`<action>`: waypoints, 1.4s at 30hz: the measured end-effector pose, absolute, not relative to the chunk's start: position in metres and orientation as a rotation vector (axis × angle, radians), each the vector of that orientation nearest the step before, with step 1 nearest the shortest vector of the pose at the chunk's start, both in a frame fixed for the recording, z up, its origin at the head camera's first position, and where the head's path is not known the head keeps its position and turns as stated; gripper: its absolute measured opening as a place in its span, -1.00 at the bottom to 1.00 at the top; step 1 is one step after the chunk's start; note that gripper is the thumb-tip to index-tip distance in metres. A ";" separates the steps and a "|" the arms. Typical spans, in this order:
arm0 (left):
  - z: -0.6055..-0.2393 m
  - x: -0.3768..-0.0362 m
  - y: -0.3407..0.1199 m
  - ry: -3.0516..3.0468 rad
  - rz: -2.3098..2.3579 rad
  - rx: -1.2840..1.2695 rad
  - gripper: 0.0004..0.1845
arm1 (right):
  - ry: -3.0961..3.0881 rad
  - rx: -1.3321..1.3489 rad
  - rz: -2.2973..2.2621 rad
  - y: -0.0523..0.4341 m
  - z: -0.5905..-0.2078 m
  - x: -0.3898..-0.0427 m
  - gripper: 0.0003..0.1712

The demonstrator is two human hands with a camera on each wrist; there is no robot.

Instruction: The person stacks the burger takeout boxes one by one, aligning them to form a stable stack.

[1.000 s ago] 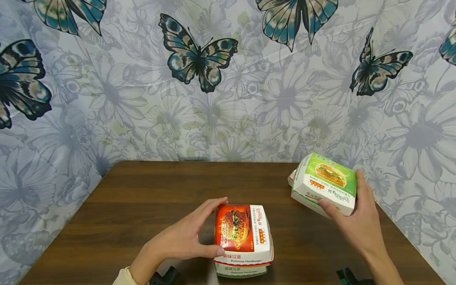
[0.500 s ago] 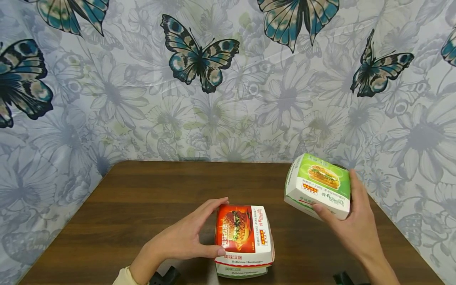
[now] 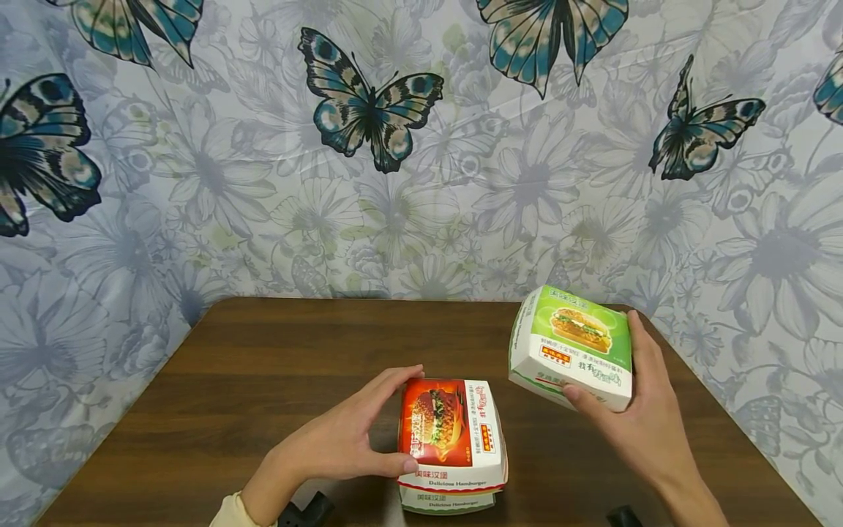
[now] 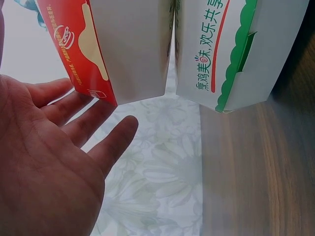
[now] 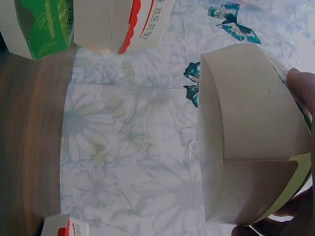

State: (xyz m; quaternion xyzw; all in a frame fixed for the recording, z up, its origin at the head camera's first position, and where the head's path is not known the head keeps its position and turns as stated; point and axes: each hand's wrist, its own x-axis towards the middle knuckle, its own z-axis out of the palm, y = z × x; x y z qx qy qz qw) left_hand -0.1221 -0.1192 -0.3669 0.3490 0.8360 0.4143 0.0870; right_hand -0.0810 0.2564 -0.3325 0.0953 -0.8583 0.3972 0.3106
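Note:
My right hand (image 3: 648, 421) grips a green-and-white hamburger box (image 3: 579, 337), thumb on its near side and fingers along the right, holding it tilted above the table. In the right wrist view its pale underside (image 5: 261, 108) faces the camera. A red-and-white hamburger box (image 3: 436, 424) is stacked on a green-and-white box (image 3: 448, 501) near the table's front. Beside that stack, my left hand (image 3: 349, 439) has its thumb at the upper box's near left corner and a finger at the far one. The left wrist view shows fairly straight fingers (image 4: 110, 147) against the red box.
Everything stands on a dark brown wooden table (image 3: 283, 344), backed by a butterfly-and-flower cloth (image 3: 408, 219). Another small box with a red edge (image 5: 64, 227) shows at the bottom left of the right wrist view. Black devices (image 3: 306, 510) sit at both wrists.
My right hand has carried the green-and-white box left, toward the stack. The box edge seen behind it a second ago is now hidden in the head view. My left hand keeps still.

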 end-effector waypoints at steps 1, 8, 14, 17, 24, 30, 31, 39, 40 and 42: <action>-0.367 -0.122 -0.119 2.492 1.232 1.039 0.02 | -2.264 0.260 1.049 0.255 -0.332 -0.081 0.44; -0.366 -0.122 -0.119 2.486 1.239 1.047 0.02 | -2.263 0.303 1.050 0.245 -0.332 -0.080 0.46; -0.367 -0.123 -0.120 2.486 1.238 1.065 0.02 | -2.256 0.371 1.050 0.236 -0.331 -0.081 0.49; -0.367 -0.123 -0.120 2.491 1.235 1.071 0.02 | -2.245 0.411 1.054 0.232 -0.331 -0.081 0.49; -0.367 -0.123 -0.120 2.503 1.234 1.067 0.04 | -2.270 0.444 1.079 0.222 -0.330 -0.079 0.46; -0.367 -0.123 -0.120 2.514 1.224 1.074 0.04 | -2.300 0.456 1.070 0.214 -0.332 -0.076 0.47; -0.367 -0.123 -0.120 2.513 1.224 1.072 0.05 | -2.296 0.465 1.074 0.213 -0.332 -0.076 0.46; -0.365 -0.123 -0.120 2.490 1.236 1.055 0.04 | -2.267 0.542 1.113 0.203 -0.333 -0.077 0.45; -0.364 -0.123 -0.120 2.488 1.238 1.057 0.04 | -2.269 0.547 1.111 0.202 -0.333 -0.076 0.44; -0.364 -0.123 -0.120 2.481 1.242 1.058 0.03 | -2.269 0.559 1.106 0.200 -0.334 -0.076 0.45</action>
